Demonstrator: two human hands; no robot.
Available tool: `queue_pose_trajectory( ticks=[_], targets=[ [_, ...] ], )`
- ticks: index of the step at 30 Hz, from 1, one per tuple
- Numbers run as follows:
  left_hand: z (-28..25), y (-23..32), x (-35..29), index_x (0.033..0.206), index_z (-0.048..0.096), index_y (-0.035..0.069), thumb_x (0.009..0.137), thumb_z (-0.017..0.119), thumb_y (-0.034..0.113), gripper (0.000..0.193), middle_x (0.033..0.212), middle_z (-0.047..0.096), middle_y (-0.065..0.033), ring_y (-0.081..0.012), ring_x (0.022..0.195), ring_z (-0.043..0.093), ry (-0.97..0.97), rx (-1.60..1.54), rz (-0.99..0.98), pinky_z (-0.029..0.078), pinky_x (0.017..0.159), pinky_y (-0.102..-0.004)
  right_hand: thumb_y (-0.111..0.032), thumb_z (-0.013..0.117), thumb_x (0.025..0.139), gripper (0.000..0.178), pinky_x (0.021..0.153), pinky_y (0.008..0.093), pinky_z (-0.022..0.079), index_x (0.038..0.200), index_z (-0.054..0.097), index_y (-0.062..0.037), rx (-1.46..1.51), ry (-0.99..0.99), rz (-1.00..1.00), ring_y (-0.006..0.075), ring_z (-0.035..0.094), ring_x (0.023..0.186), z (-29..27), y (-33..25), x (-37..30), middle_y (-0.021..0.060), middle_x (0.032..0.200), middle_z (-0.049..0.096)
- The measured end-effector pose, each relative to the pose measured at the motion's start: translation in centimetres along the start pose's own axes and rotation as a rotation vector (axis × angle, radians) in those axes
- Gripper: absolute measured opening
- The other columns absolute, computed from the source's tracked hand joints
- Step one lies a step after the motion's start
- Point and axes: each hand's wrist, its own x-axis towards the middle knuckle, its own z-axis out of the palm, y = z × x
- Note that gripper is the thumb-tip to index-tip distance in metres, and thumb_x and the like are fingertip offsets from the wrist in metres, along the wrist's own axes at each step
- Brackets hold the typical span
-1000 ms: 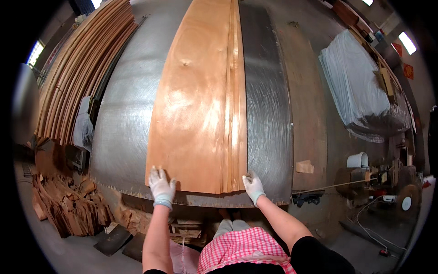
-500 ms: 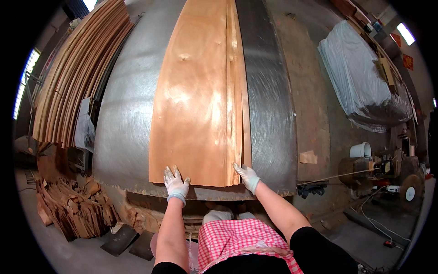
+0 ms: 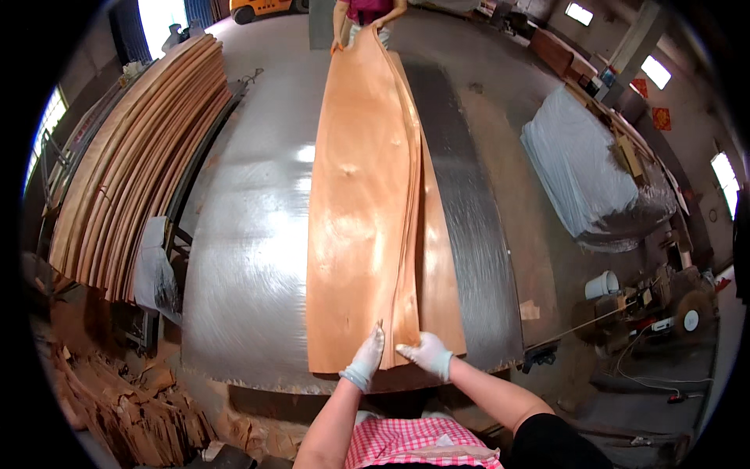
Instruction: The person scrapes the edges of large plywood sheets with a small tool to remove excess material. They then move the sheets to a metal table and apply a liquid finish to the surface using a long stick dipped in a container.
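Note:
A long stack of thin orange-brown wood veneer sheets [image 3: 359, 195] lies lengthwise on a shiny metal tabletop [image 3: 242, 266]. Its right side is raised in a bowed ridge over a flatter veneer sheet [image 3: 444, 305]. Both of my hands wear whitish gloves and are at the near end. My left hand [image 3: 366, 358] grips the near edge of the stack, fingers close together, partly hidden. Just to its right, my right hand [image 3: 426, 354] pinches the ridge's near corner. A co-worker's two hands [image 3: 337, 45] hold the far end up.
Curved stacked boards [image 3: 141, 164] stand along the left. Torn veneer scraps [image 3: 133, 414] are piled at the lower left. On the right are a plastic-covered stack [image 3: 586, 164], a white bucket [image 3: 601, 284] and machinery with cables [image 3: 656, 305]. An orange vehicle [image 3: 266, 8] is far back.
My left hand has moved right, from flat on the near-left corner to beside my right hand. The upper sheets have shifted and bowed, baring more lower sheet. The co-worker has come into view.

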Motion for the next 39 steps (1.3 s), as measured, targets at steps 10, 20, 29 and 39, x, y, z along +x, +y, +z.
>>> queue_pose_trajectory(
  ticks=[10,20,29,39],
  targets=[
    [-17.3,13.5,-9.9,0.135,0.044,-0.001,0.102,0.038,0.042,0.054,0.132,0.052,-0.0123,-0.0238,0.117,0.054,0.245,-0.626,-0.289,0.044,0.102,-0.0378,-0.037,0.062,0.090,0.037,0.071,0.0376,0.051,0.103,0.067,-0.0029,-0.033,-0.199,-0.190,0.0242,0.067,0.079,15.2,-14.2,0.4,0.0153,0.086,0.070],
    [-32.0,0.7,-14.5,0.149,0.019,0.007,0.086,0.033,0.073,0.092,0.152,0.025,-0.0124,-0.0284,0.138,0.025,1.121,-1.166,-0.116,0.019,0.112,-0.0485,-0.041,0.057,0.091,0.060,0.093,0.0367,0.047,0.137,0.044,-0.0048,0.000,-0.593,-0.418,0.0310,0.061,0.107,20.7,-13.2,3.4,0.0232,0.118,0.061],
    [-35.0,-2.5,-14.1,0.134,0.045,0.016,0.087,0.068,0.039,0.058,0.134,0.051,-0.0018,-0.0225,0.123,0.045,1.223,-0.618,-0.265,0.030,0.103,-0.0458,-0.033,0.065,0.086,0.067,0.103,0.0388,0.038,0.133,0.042,0.0088,-0.384,0.715,0.379,0.0355,0.050,0.121,-4.1,14.2,6.4,0.0251,0.132,0.050],
    [-39.0,-6.1,-11.9,0.115,0.057,-0.006,0.089,0.065,0.020,0.037,0.114,0.064,-0.0145,-0.0258,0.096,0.061,1.344,-0.181,-0.354,0.049,0.085,-0.0382,-0.036,0.080,0.077,0.070,0.093,0.0350,0.046,0.125,0.051,0.0069,0.188,0.351,0.452,0.0232,0.057,0.105,-10.0,22.5,4.6,0.0163,0.118,0.061]
  ],
)
